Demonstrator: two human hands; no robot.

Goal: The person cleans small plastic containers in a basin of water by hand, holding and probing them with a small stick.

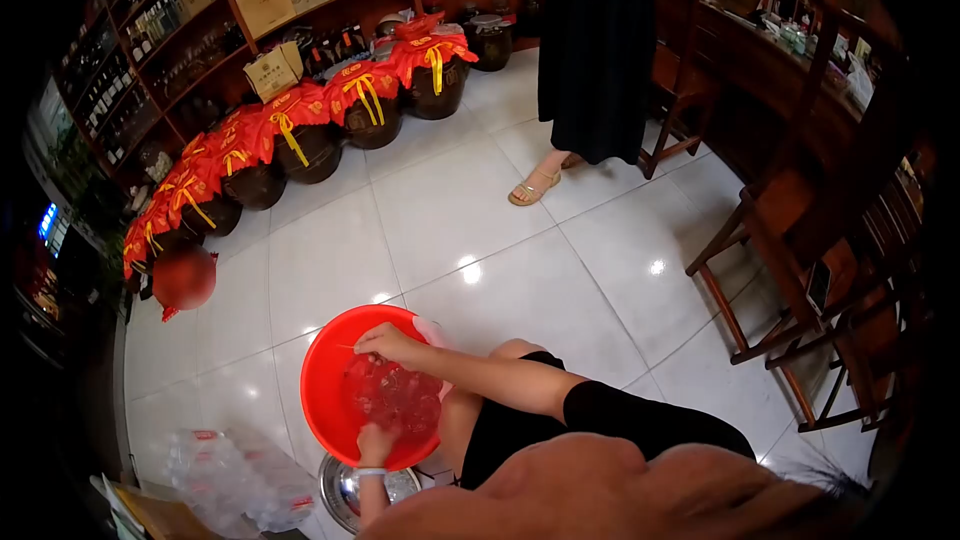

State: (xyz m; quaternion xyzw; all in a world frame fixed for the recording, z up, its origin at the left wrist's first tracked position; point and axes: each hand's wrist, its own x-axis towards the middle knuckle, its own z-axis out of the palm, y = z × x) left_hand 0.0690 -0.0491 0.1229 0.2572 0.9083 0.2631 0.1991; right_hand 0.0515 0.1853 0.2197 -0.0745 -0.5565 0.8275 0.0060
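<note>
An orange-red basin (322,380) stands on the tiled floor, with clear liquid and small dark and pinkish pieces (395,395) inside. Over its far part my right hand (387,343) is closed in a pinch; a thin pale sliver shows at the fingertips, too small to name. My left hand (376,443), with a pale band at the wrist, reaches over the near rim into the basin; its fingertips are blurred and partly hidden. A metal bowl (402,486) sits partly under the basin's near side.
Clear plastic bags (215,475) lie at the lower left. Dark jars with red covers (308,152) line the shelves (225,0). A person in a long black skirt (595,60) stands ahead. Wooden chairs (785,210) are at the right; a phone (818,286) rests on one.
</note>
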